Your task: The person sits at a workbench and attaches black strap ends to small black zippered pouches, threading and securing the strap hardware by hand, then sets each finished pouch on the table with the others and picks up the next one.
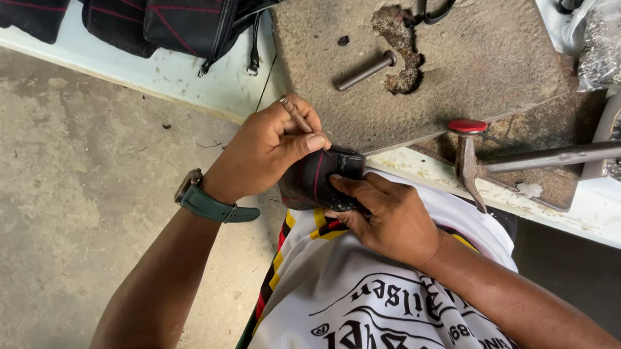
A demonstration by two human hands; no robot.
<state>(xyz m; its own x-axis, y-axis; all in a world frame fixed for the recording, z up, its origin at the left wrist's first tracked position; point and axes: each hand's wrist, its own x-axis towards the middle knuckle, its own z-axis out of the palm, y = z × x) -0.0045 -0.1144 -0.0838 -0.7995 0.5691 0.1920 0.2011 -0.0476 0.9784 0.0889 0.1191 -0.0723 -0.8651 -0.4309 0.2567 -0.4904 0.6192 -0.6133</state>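
Note:
My left hand (265, 147), with a green-strapped watch on its wrist, holds a thin metal tool between its fingers and presses on a small black bag piece with red stitching (315, 178). My right hand (386, 216) grips the same black piece from below, at the front edge of the worn brown work board (473, 52). Both hands are closed around the piece, close to my white printed shirt.
A metal punch (365, 72) lies on the board beside a gouged hole. A hammer (554, 157) rests to the right, next to a red cap (467, 126). Black bags (179, 5) and straps lie at the back, a bag of metal rivets (619, 46) at the right. Concrete floor at the left.

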